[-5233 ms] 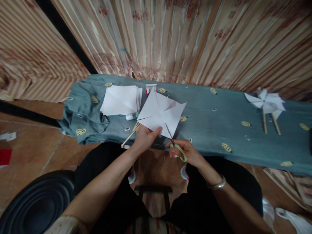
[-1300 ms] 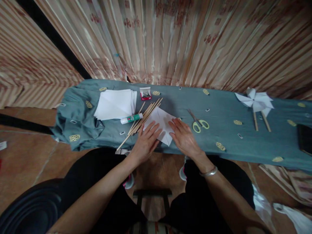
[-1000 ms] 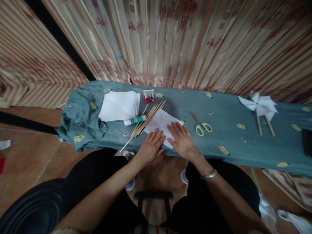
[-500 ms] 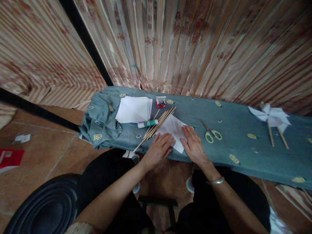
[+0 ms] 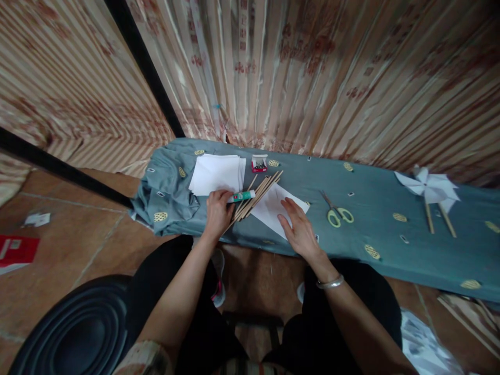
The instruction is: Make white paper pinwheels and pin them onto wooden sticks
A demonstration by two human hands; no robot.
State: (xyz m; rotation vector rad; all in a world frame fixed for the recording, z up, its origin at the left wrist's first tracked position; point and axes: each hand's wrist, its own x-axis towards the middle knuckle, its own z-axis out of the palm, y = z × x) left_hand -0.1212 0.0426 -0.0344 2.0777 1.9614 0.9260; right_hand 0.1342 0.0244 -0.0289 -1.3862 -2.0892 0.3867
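My left hand (image 5: 217, 211) has its fingers closed around the left end of a white and green glue stick (image 5: 242, 196). The glue stick lies across a bundle of thin wooden sticks (image 5: 261, 194). Partly under those sticks is a white sheet of paper (image 5: 269, 209), turned at an angle with slits visible. Over the right side of this sheet rests my right hand (image 5: 297, 226), fingers apart and holding nothing. Green-handled scissors (image 5: 335, 212) lie to the right of that hand.
A stack of white paper (image 5: 215, 174) and a small red open box of pins (image 5: 259, 163) sit at the back of the cloth-covered bench (image 5: 375, 208). Finished paper pinwheels (image 5: 435, 188) on sticks lie far right. A black stool (image 5: 74, 333) stands lower left.
My left hand has left the paper and moved left to the glue stick. My right hand has shifted slightly left and its fingers have lifted and spread.
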